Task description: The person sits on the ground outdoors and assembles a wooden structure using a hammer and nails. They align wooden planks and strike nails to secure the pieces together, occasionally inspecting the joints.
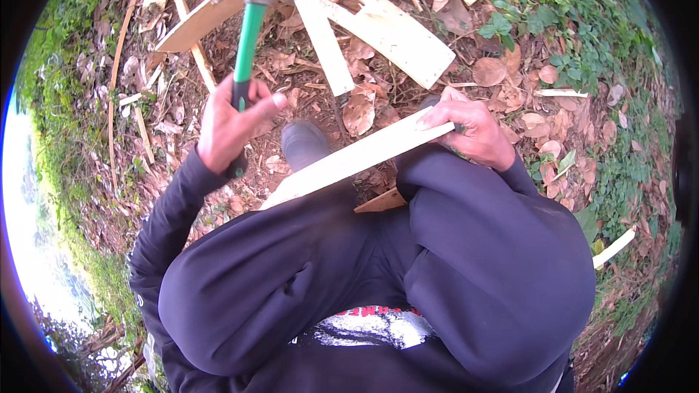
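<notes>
A claw hammer (250,40) with a green and black handle stands upright in my left hand (233,120), its metal head at the top. The fingers wrap round the black grip, with the thumb pointing to the right. My right hand (473,127) grips the right end of a pale wooden board (349,156). This board slants across my bent legs, its left end lower and near my left thigh. Part of another wooden piece (382,201) shows below it between my legs. The hammer head is well apart from the held board.
Several cut boards lie ahead on leaf-covered soil, among them a notched board (397,36), a narrow upright strip (317,29) and a slanted plank (218,14). Thin wood strips lie at the left. Green plants (568,29) grow at the right. A dark boot (304,144) rests beneath the held board.
</notes>
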Tool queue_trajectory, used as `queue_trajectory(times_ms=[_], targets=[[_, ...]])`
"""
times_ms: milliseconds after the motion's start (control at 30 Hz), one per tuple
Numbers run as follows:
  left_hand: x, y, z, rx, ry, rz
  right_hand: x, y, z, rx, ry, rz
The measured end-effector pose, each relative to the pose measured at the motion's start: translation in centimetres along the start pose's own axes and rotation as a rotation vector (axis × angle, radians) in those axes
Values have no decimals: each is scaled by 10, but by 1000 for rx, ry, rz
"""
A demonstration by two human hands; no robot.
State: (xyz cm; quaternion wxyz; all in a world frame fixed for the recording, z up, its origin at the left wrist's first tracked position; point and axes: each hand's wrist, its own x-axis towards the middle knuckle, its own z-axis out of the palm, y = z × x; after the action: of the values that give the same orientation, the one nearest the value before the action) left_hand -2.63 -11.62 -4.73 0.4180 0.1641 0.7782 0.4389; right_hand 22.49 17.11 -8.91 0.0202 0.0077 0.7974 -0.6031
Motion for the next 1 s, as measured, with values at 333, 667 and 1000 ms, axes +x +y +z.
queue_trajectory(times_ms=[333, 667, 1000], targets=[[85, -23, 72, -477, 277, -36, -3, 4, -23, -165, 152, -9], [84, 76, 38, -519, 188, 43, 10, 34, -29, -35, 271, -36], [101, 169, 38, -598, 11, 48, 93, 2, -16, -174, 437, -330]])
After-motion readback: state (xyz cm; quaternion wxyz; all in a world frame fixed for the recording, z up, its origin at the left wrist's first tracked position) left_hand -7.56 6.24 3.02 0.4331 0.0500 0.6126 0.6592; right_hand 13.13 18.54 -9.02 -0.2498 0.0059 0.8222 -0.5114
